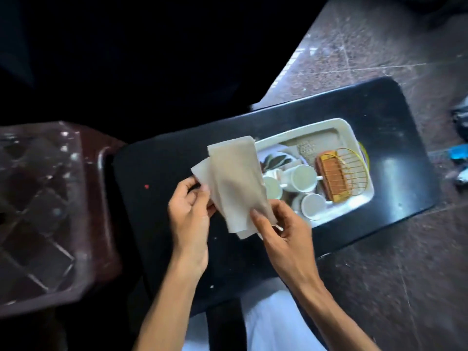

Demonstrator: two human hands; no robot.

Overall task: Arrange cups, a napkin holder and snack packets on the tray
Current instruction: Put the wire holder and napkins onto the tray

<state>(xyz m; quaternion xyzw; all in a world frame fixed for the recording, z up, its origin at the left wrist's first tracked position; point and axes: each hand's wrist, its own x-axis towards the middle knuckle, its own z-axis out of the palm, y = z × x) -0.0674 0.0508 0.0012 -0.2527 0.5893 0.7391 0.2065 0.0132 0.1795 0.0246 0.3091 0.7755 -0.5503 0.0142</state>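
Note:
Both my hands hold white paper napkins (pixel 235 183) above the black table (pixel 162 178). My left hand (pixel 190 206) pinches their left edge and my right hand (pixel 281 229) grips the lower right corner. Behind the napkins lies a white tray (pixel 336 127). On it stand three white cups (pixel 302 177), a gold wire napkin holder (pixel 347 171) with an orange packet (pixel 331 178) against it, and a leaf-patterned plate (pixel 276 160). The napkins hide the tray's left end.
A dark red plastic stool (pixel 50 211) stands left of the table. Speckled stone floor (pixel 379 59) surrounds the table on the right. Blue and white objects (pixel 461 153) lie at the right edge. My white clothing (pixel 273 320) shows below the table.

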